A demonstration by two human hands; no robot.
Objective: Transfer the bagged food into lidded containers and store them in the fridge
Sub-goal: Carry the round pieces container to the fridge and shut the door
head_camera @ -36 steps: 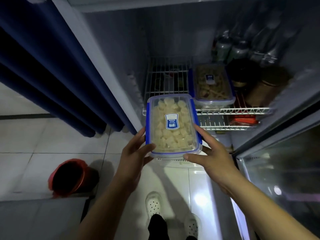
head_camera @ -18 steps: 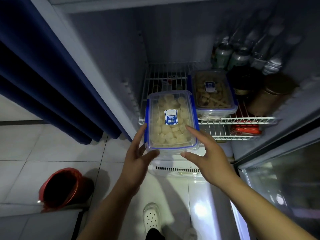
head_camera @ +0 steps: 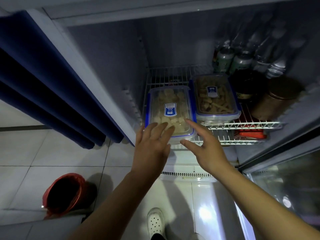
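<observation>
A clear lidded container with blue clips, full of pale food chunks [head_camera: 170, 108], lies on the white wire fridge shelf [head_camera: 245, 125], its front end past the shelf's front rail. My left hand [head_camera: 152, 148] has straight fingers laid on the lid's near end. My right hand [head_camera: 204, 146] is spread, its forefinger tip touching the lid's near right corner. A second lidded container with brown food [head_camera: 215, 99] sits right beside the first on the same shelf.
Cans [head_camera: 225, 58] and bottles stand at the back right of the shelf, with a brown round tin [head_camera: 275, 99] in front. A red pack [head_camera: 249, 133] lies on the lower shelf. The glass fridge door [head_camera: 285, 179] hangs open at right. A blue curtain [head_camera: 39, 80] and red bucket [head_camera: 65, 193] are at left.
The container moved forward from mid-air onto the wire shelf beside the brown-food container. Both hands let go of its sides and now lie flat at its near end.
</observation>
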